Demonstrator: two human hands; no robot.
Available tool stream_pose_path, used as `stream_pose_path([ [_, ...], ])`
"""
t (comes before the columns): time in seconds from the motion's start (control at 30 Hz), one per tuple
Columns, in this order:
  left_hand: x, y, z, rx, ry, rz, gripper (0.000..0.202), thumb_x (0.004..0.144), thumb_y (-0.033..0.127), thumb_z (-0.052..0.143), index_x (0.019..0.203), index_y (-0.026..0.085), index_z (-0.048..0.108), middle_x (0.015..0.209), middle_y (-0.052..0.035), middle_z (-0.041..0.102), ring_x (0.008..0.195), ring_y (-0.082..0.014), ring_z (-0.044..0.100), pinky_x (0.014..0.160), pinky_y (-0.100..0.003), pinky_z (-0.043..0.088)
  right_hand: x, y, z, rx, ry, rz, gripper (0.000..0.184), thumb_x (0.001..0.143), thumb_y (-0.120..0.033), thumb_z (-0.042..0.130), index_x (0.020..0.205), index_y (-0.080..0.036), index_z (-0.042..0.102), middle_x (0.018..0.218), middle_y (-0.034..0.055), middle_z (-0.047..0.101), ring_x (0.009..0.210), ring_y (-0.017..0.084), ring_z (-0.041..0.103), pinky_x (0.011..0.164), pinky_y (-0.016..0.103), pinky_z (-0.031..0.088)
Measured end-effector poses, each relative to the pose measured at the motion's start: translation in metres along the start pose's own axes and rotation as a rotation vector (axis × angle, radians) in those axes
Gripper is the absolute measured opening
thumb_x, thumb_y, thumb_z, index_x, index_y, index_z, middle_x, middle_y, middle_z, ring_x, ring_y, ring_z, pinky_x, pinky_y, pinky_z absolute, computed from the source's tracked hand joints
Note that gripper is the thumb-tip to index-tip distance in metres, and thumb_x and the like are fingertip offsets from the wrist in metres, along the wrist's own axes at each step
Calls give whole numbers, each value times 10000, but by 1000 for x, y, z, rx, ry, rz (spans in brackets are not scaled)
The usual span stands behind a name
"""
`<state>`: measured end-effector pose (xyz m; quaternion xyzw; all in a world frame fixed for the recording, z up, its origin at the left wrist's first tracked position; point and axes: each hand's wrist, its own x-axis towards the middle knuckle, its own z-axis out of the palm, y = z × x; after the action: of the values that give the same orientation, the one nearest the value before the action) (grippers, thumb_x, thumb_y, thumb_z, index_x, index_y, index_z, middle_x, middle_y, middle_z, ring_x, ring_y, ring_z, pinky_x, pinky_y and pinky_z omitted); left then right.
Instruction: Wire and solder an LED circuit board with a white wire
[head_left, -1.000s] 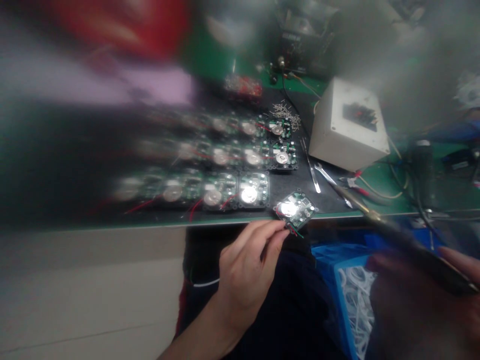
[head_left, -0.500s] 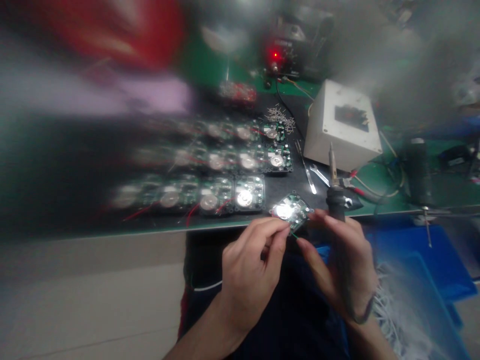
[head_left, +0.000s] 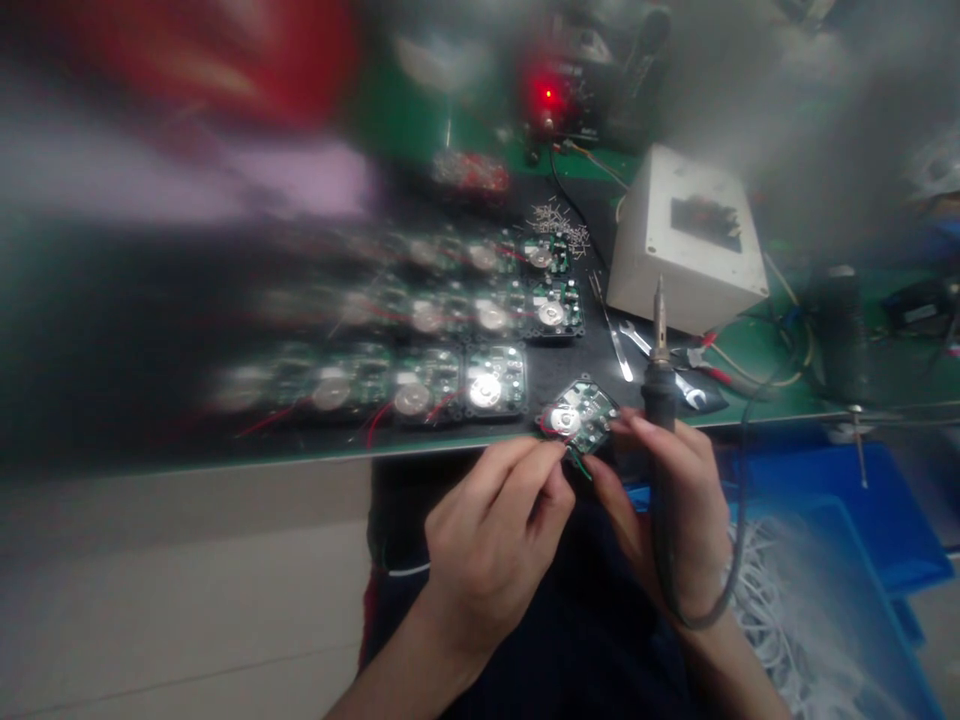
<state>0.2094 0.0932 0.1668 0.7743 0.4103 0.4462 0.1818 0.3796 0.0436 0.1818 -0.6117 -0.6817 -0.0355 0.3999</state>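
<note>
A small circuit board point(head_left: 598, 408) with a round silver coin cell point(head_left: 564, 420) sits turned at an angle at the bench's front edge. My left hand point(head_left: 499, 530) is pinched at its near corner, where a short green wire point(head_left: 581, 464) sticks out; the fingers hide most of what they grip. Behind that hand a white cable point(head_left: 409, 571) shows in part. My right hand point(head_left: 686, 510) has a soldering iron point(head_left: 660, 390) in it, tip pointing up and away from the board. Its thumb and fingertips are at the board's right edge.
Rows of similar boards point(head_left: 496, 380) lie to the left. Beyond are a pile of small metal pins point(head_left: 555, 225), tweezers point(head_left: 613, 330), a wrench point(head_left: 637, 338) and a white box point(head_left: 690, 250). At lower right, a blue bin point(head_left: 847, 530) holds white cables.
My left hand has shifted slightly left and down along the board's near corner. More of the green wire shows. The soldering iron has moved a little left with my right hand.
</note>
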Motion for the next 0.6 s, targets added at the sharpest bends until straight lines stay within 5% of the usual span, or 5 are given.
stream_pose_path([
  [0.2,-1,-3,1,-150,-61,-98,269,866,69,733,1107,188,717,1067,-30,754,983,-130,731,891,-209,592,0,1,0,6,-12,17,569,911,-76,802,1413,-139,541,1283,123,637,1221,214,605,1087,346,488],
  [0.43,-1,0,5,-313,-104,-294,199,920,126,692,1100,210,710,1059,-4,721,815,-94,752,762,-172,640,2,2,1,17,-17,32,601,905,-86,803,1433,-167,526,1293,102,633,1206,213,618,1066,341,509],
  [0.6,3,5,6,-300,-83,-336,139,924,144,693,1048,205,710,999,5,726,741,-78,747,695,-150,633,0,-1,-15,107,-12,99,569,962,-149,738,1480,-257,531,1317,84,646,1172,265,653,1005,440,568],
])
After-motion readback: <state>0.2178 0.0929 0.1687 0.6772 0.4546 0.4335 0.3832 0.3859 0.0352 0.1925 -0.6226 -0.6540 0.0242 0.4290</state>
